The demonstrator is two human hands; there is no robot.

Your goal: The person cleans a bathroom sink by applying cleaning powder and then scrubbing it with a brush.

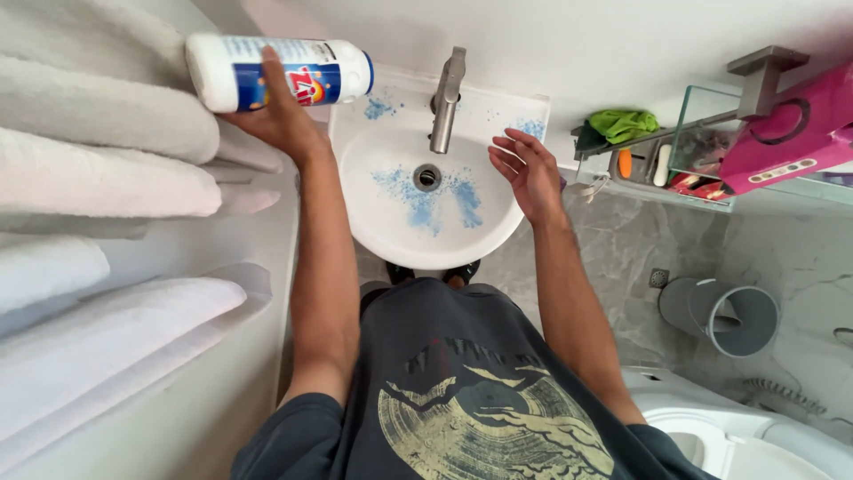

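My left hand [280, 111] grips a white cleaner bottle [267, 71] with a blue and red label, held sideways up at the left above the towels. My right hand [524, 169] hovers with fingers spread over the right rim of a white round sink [391, 240], holding nothing. Blue powder [426, 200] is smeared around the drain [427, 177] and speckled on the sink's back ledge. A metal tap [445, 102] rises at the back of the basin between my two hands.
Folded white towels [98, 178] are stacked on a rack at the left. A glass shelf [702, 160] at the right holds a green cloth, small toiletries and a pink box [791, 133]. A grey bin [733, 316] and a white toilet [737, 427] stand at lower right.
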